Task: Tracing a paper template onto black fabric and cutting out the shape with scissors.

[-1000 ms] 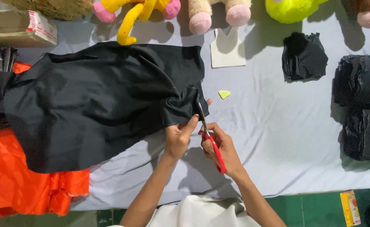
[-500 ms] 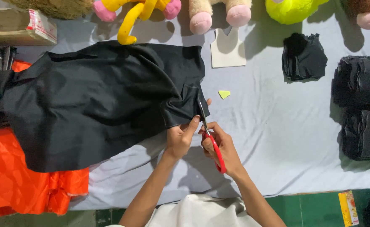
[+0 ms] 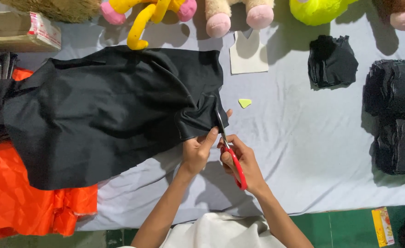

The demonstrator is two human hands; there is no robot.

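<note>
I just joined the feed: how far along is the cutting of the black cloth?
Done: stacks of cut black pieces lie at the right. In hand: the left hand grips the edge of the black fabric while the right hand works red-handled scissors into it. Left: most of the sheet looks uncut.

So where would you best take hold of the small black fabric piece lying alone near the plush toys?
Pinch the black fabric piece at its flat lower-right corner, coming from the bare sheet below; its upper left is bunched up.
</note>
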